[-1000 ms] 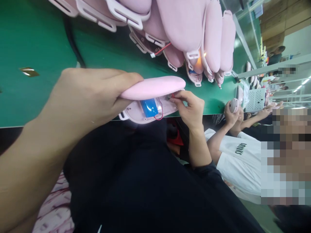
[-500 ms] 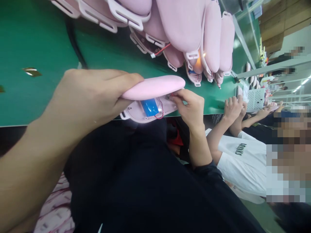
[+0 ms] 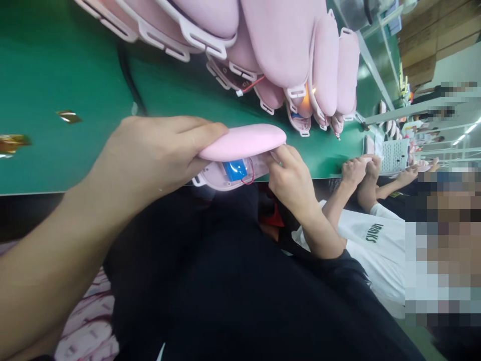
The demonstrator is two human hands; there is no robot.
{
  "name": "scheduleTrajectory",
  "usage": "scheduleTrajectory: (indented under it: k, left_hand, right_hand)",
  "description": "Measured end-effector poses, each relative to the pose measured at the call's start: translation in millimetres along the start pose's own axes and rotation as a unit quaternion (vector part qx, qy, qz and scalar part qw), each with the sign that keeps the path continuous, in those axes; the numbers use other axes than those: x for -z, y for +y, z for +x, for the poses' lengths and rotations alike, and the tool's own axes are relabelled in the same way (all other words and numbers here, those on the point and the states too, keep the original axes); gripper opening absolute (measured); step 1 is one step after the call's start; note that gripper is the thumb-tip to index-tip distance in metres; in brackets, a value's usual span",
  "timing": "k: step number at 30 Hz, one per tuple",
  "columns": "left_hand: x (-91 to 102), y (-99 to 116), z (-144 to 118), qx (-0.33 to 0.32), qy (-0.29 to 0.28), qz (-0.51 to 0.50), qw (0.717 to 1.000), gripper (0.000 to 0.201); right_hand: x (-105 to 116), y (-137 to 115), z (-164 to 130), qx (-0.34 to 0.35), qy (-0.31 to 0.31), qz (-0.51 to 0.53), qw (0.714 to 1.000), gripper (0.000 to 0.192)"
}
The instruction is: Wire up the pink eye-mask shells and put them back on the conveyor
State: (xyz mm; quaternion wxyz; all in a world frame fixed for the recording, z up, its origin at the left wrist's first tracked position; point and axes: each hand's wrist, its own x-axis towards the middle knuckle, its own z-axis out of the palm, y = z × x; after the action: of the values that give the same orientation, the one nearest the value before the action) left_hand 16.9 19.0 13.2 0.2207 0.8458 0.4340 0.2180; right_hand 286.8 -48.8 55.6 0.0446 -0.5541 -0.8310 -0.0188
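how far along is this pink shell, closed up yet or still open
Done: the blue battery with its red wire sits in the lower half. In hand: the left hand grips the pink shell, and the right hand pinches its far end. Left: the halves gape, so closing remains.

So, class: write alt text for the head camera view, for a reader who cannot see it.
A left hand grips a pink oval shell over its base with a blue battery; the right hand pinches the shell's end, above a green table.
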Motion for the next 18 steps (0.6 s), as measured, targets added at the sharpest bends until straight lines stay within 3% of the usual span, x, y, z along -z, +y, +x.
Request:
scheduleTrajectory:
  k: [2,3,7,8,10,12,14,16,18]
  left_hand:
    - [0.4,0.4,-4.7,-0.009,0.018,0.005,1.000,0.053]
    - [0.3,1.3,-7.8,-0.017,0.026,0.007,0.999,0.049]
    - [-6.9,8.8,-20.3,-0.117,0.008,-0.017,0.993,0.049]
    - [-10.1,10.3,-22.9,-0.140,0.004,-0.019,0.990,0.054]
    - [-16.1,10.8,-26.0,-0.169,0.020,0.003,0.985,0.059]
    - [-21.3,9.6,-22.8,-0.208,0.047,0.050,0.976,0.051]
    - [-28.9,14.5,-8.3,-0.268,0.063,0.092,0.957,0.045]
    - [-43.7,37.8,17.0,-0.306,0.066,0.113,0.943,0.043]
    - [-65.9,84.5,45.0,-0.296,0.062,0.120,0.945,0.040]
  right_hand:
    - [4.7,3.2,-6.6,0.020,0.008,0.025,0.999,0.042]
    - [5.9,6.1,-11.2,0.026,0.040,0.055,0.997,0.042]
    - [-7.5,15.4,-26.0,-0.073,0.251,0.150,0.954,0.032]
    - [-15.4,15.5,-26.5,-0.100,0.258,0.152,0.949,0.034]
    - [-32.2,13.2,-26.2,-0.120,0.203,0.149,0.960,0.047]
    - [-47.5,9.1,-31.3,-0.144,0.169,0.138,0.965,0.050]
    - [-63.4,3.7,-48.0,-0.209,0.217,0.116,0.946,0.043]
    - [-84.9,-4.2,-73.4,-0.251,0.289,0.104,0.918,0.034]
    - [-110.7,-16.3,-98.7,-0.233,0.303,0.119,0.916,0.025]
